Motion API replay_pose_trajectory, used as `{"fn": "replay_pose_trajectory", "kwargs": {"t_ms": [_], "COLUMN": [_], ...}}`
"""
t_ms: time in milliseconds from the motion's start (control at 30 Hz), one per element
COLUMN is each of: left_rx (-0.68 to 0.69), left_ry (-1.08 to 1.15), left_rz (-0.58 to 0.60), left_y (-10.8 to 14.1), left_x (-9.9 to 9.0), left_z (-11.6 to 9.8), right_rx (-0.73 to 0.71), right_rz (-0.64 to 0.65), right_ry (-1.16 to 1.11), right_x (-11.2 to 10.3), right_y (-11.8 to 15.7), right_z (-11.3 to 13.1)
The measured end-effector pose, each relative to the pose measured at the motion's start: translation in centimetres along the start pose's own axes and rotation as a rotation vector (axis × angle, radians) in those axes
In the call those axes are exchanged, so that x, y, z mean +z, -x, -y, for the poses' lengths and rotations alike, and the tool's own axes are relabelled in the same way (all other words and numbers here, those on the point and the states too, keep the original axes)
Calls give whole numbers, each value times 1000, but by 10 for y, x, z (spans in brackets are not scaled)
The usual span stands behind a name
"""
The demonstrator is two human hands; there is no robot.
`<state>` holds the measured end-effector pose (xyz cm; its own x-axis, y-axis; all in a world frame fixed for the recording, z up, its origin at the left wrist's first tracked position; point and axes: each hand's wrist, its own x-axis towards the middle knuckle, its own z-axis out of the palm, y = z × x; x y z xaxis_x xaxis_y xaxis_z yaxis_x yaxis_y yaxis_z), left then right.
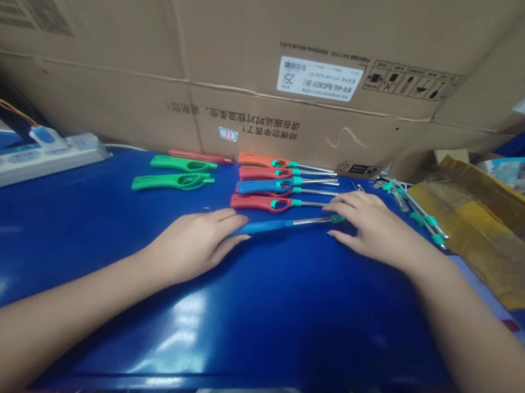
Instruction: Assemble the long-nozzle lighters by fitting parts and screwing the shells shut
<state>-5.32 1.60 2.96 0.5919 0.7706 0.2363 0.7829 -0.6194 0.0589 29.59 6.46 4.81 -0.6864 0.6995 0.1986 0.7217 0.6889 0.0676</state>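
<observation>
My left hand [197, 239] is closed round the handle end of a blue lighter [266, 226], held just above the blue table. Its metal tube points right, and a green piece [337, 219] sits at the tip. My right hand [366, 228] is at that tip, thumb and fingers apart around the green piece; whether they touch it is not clear. Behind the held lighter lie a red lighter [261, 203], a blue lighter [263, 187] and more red and orange ones. Two green handles [168, 181] without tubes lie to the left.
A white power strip [32, 162] lies at the left. Metal tubes with green pieces [416, 209] are at the right, beside a taped cardboard box [469, 228]. A large cardboard sheet [231, 59] stands along the back. Tiny metal parts [207, 208] lie near my left hand.
</observation>
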Motion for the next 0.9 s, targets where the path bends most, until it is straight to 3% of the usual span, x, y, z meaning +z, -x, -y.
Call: {"fn": "replay_pose_trajectory", "kwargs": {"t_ms": [267,567,700,900], "left_rx": [21,108,124,61], "left_ry": [-41,89,121,403], "left_rz": [-32,-20,-23,-23], "left_y": [0,4,5,3], "left_x": [-2,6,6,0], "left_z": [1,-11,-13,-12], "right_rx": [-48,-240,-259,-252], "right_rz": [-33,-105,-133,-184], "right_ry": [-28,-117,-132,-169], "right_x": [-6,6,10,6], "right_y": [-3,-11,-11,-9], "right_z": [-6,46,53,49]}}
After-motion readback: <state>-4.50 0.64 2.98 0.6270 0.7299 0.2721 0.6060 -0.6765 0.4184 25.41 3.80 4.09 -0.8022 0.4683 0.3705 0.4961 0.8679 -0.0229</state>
